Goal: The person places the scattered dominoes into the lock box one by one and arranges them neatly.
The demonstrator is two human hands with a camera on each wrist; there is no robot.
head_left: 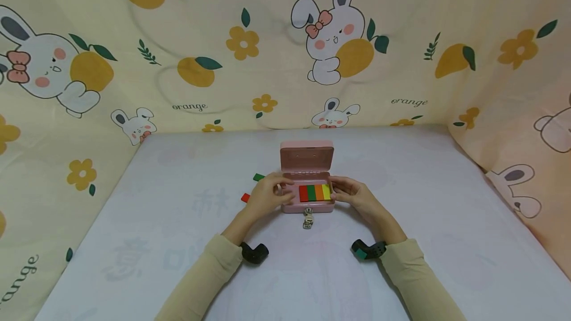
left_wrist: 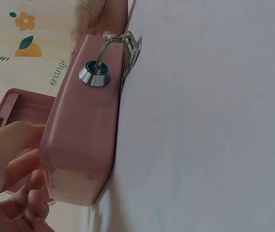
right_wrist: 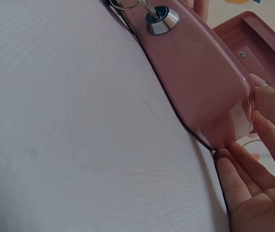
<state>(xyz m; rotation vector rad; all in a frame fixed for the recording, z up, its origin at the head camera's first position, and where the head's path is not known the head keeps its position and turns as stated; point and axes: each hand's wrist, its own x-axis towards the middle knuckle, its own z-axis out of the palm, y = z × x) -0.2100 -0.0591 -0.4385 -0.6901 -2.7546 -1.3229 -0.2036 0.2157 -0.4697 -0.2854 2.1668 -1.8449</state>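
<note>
An open pink cash box (head_left: 298, 208) sits on the table, lid raised at the back. Inside it, on the right, lies a row of coloured blocks (head_left: 314, 193) in red, green, orange and yellow. My left hand (head_left: 266, 194) reaches over the box's left rim, thumb and forefinger apart, with no object visible between them. At the right end, my right hand (head_left: 357, 197) pinches the side wall, thumb at the rim and other fingers outside, low by the table in the right wrist view. A key stands in the front lock (left_wrist: 96, 75), its ring hanging down.
A green block (head_left: 258, 177) and a red block (head_left: 245, 197) lie on the table just left of the box, partly behind the left hand. A keychain charm (head_left: 308, 219) hangs before the box. Patterned cloth (head_left: 267, 38) walls the table's back and sides.
</note>
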